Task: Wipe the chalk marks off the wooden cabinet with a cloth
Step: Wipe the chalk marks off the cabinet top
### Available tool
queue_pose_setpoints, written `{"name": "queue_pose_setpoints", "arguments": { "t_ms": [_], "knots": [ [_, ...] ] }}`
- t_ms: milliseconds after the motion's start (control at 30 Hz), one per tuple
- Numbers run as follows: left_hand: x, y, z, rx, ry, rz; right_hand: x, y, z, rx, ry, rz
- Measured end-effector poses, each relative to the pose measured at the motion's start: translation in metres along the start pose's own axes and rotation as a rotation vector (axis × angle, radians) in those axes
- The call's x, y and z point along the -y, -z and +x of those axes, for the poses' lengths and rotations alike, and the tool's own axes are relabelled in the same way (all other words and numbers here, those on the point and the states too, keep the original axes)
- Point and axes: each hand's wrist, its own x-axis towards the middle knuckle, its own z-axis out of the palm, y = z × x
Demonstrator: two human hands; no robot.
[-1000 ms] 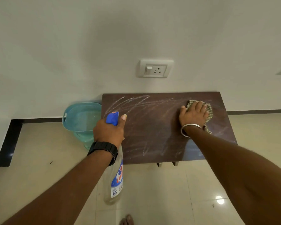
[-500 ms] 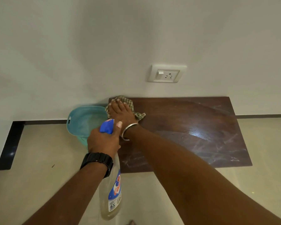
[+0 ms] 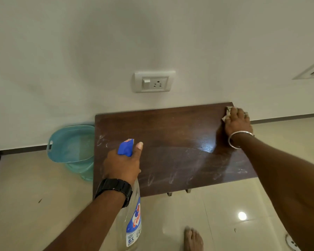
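Dark brown wooden cabinet [image 3: 170, 142] top, glossy, pushed right up against a plain white wall [image 3: 98, 42]. The right half of the top has a wet-looking shine on it. Chalk marks [image 3: 150, 181] are mostly faint smears now: a small cluster near the left edge, a row of little loops along the front edge, and some hazy streaks toward the front right corner. Floor [image 3: 34, 196] is pale glossy tile with a ceiling light reflecting in it, and there's a dark skirting strip along the bottom of the wall. One switch-and-socket plate [image 3: 154, 81] sits on the wall above the cabinet, and one teal plastic tub [image 3: 69, 144] is on the floor just beside the cabinet's left side.

The cloth [image 3: 227, 114] is at the far right back corner of the top, pinned under the right hand [image 3: 237, 121], which is pressed down on it palm-flat with fingers curled over it, so only a crumpled bit pokes out on the left side. That wrist has one silver bangle [image 3: 238, 139].

Left hand [image 3: 121, 164] is wrapped around the neck of one clear spray bottle [image 3: 132, 220] with a blue trigger head [image 3: 125, 147], thumb sticking up next to the nozzle, held over the front left part of the top. Black watch [image 3: 114, 189] on that wrist.

Count: two hands, one cloth, one bottle, one tub, one socket plate, plus one bare foot [image 3: 193, 240] at the bottom edge
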Motion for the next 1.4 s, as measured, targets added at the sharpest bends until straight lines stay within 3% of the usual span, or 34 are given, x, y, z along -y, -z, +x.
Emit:
{"name": "queue_pose_setpoints", "arguments": {
  "t_ms": [100, 367, 467, 533, 667, 800, 1133, 1400],
  "knots": [
    [-0.009, -0.013, -0.011, 0.018, 0.009, -0.028, 0.041, -0.015, -0.018, -0.051, -0.057, -0.008],
    [-0.037, -0.043, -0.028, -0.001, -0.004, -0.007, 0.209, -0.056, -0.127, 0.105, 0.672, -0.084],
    [-0.046, -0.052, -0.035, -0.010, -0.012, -0.002, 0.212, -0.056, -0.131, 0.209, 0.965, -0.144],
    [-0.050, -0.061, -0.040, 0.000, -0.030, -0.001, 0.185, -0.049, -0.107, 0.134, 1.029, -0.151],
    [-0.059, -0.080, -0.053, 0.025, -0.077, 0.032, 0.073, -0.030, -0.032, -0.018, 0.649, -0.111],
    [-0.065, -0.099, -0.066, 0.056, -0.098, 0.028, -0.016, -0.010, -0.010, -0.030, 0.367, -0.111],
    [-0.070, -0.123, -0.094, 0.134, -0.125, 0.064, -0.098, -0.029, -0.148, -0.028, 0.267, -0.076],
    [-0.069, -0.116, -0.095, 0.159, -0.147, 0.052, -0.060, -0.036, -0.161, -0.051, 0.172, -0.101]
  ]
}}
